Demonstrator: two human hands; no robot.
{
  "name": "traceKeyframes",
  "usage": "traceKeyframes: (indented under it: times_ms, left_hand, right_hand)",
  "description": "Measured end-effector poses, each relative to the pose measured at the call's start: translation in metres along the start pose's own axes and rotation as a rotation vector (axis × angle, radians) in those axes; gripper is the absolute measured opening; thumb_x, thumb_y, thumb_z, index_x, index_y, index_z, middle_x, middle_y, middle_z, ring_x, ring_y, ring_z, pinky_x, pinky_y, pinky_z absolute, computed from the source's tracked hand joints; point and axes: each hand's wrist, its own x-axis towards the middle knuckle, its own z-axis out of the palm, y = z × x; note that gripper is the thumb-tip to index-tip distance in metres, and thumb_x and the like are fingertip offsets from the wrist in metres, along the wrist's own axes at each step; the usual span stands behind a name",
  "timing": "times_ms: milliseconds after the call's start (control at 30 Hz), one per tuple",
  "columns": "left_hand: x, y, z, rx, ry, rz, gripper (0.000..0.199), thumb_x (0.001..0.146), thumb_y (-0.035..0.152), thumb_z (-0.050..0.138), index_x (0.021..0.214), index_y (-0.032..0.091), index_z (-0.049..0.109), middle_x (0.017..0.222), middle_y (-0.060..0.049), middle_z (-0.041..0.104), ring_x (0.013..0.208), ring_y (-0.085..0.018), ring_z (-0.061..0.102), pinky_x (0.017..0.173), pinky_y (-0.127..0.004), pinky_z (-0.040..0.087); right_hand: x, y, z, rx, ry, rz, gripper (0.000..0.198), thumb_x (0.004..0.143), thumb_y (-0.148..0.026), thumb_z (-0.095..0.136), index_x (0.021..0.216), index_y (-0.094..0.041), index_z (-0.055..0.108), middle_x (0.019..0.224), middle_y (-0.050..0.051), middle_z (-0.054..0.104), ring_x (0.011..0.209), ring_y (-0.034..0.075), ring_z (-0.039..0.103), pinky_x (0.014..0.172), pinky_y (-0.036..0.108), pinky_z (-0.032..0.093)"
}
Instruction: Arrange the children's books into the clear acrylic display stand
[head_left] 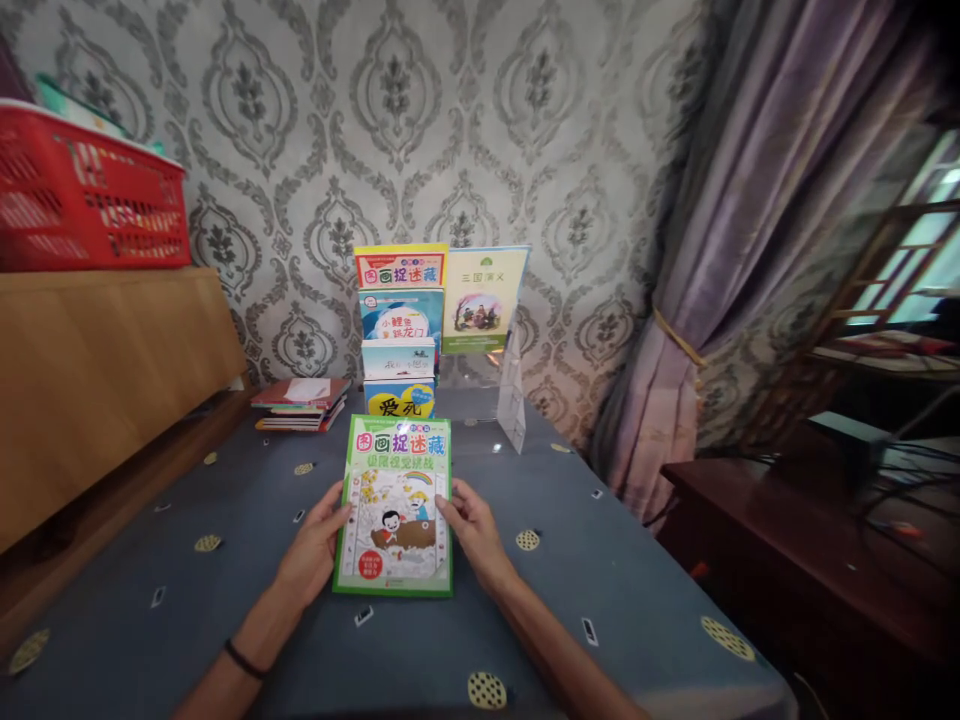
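A thin paperback picture book with a bright green border and a cartoon cover (397, 540) is in front of the person, its cover facing them and its top edge overlapping the lowest book behind. Whether its bottom edge touches the cloth cannot be told. The left hand (319, 535) grips its left edge, partly closed with the thumb on the cover; the right hand (476, 530) pinches the right edge likewise.

The step in hand looks to be holding the book squarely, front outward. Any move from here would call for both grips to work evenly so the thin cover doesn't bend, and for care near the books behind.

Just beyond stands a clear plastic tiered display rack (512, 400). Its left column bears a blue-and-yellow book (399, 398), a pale book, a blue book and a red-and-yellow book (401, 265); a cream-and-green book (484, 300) stands at upper right. On the blue-grey patterned tablecloth (525, 620), a low stack of books (300, 417) lies left of the rack.
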Motion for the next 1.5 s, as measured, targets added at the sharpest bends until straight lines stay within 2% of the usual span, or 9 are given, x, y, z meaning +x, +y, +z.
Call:
traceKeyframes:
  times_ms: [133, 267, 533, 867, 1033, 1200, 1300, 1400, 1500]
  left_hand:
    - [0.005, -0.002, -0.004, -0.029, -0.018, 0.028, 0.063, 0.069, 0.023, 0.085, 0.127, 0.02, 0.06, 0.116, -0.009, 0.075, 0.106, -0.03, 0.072, 0.096, -0.043, 0.057]
    - [0.009, -0.001, 0.001, -0.049, -0.078, 0.069, 0.058, 0.068, 0.025, 0.085, 0.121, 0.018, 0.063, 0.119, -0.01, 0.074, 0.112, -0.032, 0.069, 0.101, -0.045, 0.054]
    - [0.028, 0.002, 0.025, -0.013, -0.16, 0.14, 0.059, 0.069, 0.032, 0.085, 0.121, 0.019, 0.061, 0.118, -0.009, 0.075, 0.103, -0.028, 0.072, 0.094, -0.041, 0.057]
    - [0.059, -0.007, 0.043, 0.34, -0.236, 0.263, 0.063, 0.075, 0.049, 0.078, 0.126, 0.018, 0.058, 0.122, -0.011, 0.072, 0.108, -0.029, 0.068, 0.092, -0.039, 0.055]
    - [0.071, -0.004, 0.045, 0.688, -0.26, 0.464, 0.044, 0.084, 0.056, 0.061, 0.106, 0.017, 0.067, 0.113, -0.01, 0.074, 0.105, -0.028, 0.067, 0.094, -0.039, 0.052]
    - [0.072, 0.007, 0.045, 0.975, -0.251, 0.551, 0.044, 0.089, 0.056, 0.049, 0.101, 0.018, 0.068, 0.104, -0.01, 0.075, 0.093, -0.026, 0.067, 0.085, -0.036, 0.054]
    - [0.07, 0.014, 0.047, 1.1, -0.231, 0.597, 0.041, 0.09, 0.056, 0.046, 0.089, 0.02, 0.067, 0.089, -0.007, 0.074, 0.081, -0.024, 0.066, 0.074, -0.033, 0.054]
    - [0.069, 0.017, 0.05, 1.154, -0.219, 0.63, 0.038, 0.09, 0.054, 0.047, 0.087, 0.021, 0.066, 0.081, -0.005, 0.073, 0.076, -0.022, 0.064, 0.07, -0.031, 0.052]
    - [0.069, 0.018, 0.053, 1.139, -0.203, 0.625, 0.035, 0.089, 0.052, 0.05, 0.097, 0.021, 0.065, 0.079, -0.004, 0.071, 0.075, -0.022, 0.064, 0.068, -0.029, 0.052]
  right_hand:
    - [0.008, 0.009, 0.001, -0.012, -0.062, 0.015, 0.045, 0.076, -0.059, 0.077, 0.103, -0.023, 0.067, 0.09, 0.004, 0.078, 0.082, 0.027, 0.074, 0.075, 0.04, 0.058]
    - [0.014, 0.011, -0.002, -0.023, -0.083, 0.04, 0.043, 0.078, -0.057, 0.077, 0.103, -0.023, 0.068, 0.093, 0.004, 0.078, 0.085, 0.027, 0.073, 0.074, 0.038, 0.058]
    - [0.027, -0.003, -0.022, -0.099, -0.048, -0.002, 0.043, 0.078, -0.055, 0.077, 0.107, -0.024, 0.068, 0.099, 0.006, 0.078, 0.09, 0.027, 0.073, 0.081, 0.04, 0.058]
    - [0.035, -0.02, -0.054, -0.222, -0.032, -0.167, 0.041, 0.084, -0.059, 0.069, 0.104, -0.023, 0.07, 0.1, 0.007, 0.076, 0.091, 0.027, 0.071, 0.082, 0.041, 0.056]
    - [0.034, -0.032, -0.07, -0.262, -0.041, -0.194, 0.041, 0.085, -0.06, 0.067, 0.101, -0.022, 0.07, 0.097, 0.007, 0.075, 0.085, 0.024, 0.068, 0.08, 0.037, 0.053]
    - [0.037, -0.04, -0.086, -0.419, -0.038, -0.222, 0.047, 0.086, -0.065, 0.06, 0.084, -0.019, 0.069, 0.079, 0.004, 0.069, 0.074, 0.021, 0.061, 0.069, 0.032, 0.048]
    - [0.04, -0.043, -0.091, -0.449, -0.043, -0.239, 0.047, 0.086, -0.065, 0.06, 0.083, -0.019, 0.067, 0.077, 0.002, 0.064, 0.072, 0.019, 0.057, 0.067, 0.031, 0.046]
    - [0.043, -0.045, -0.093, -0.42, -0.065, -0.226, 0.046, 0.085, -0.065, 0.062, 0.085, -0.019, 0.066, 0.074, 0.0, 0.059, 0.064, 0.015, 0.051, 0.056, 0.026, 0.042]
    - [0.046, -0.048, -0.094, -0.376, -0.093, -0.225, 0.045, 0.084, -0.064, 0.063, 0.085, -0.019, 0.065, 0.073, 0.0, 0.056, 0.062, 0.014, 0.049, 0.05, 0.023, 0.039]
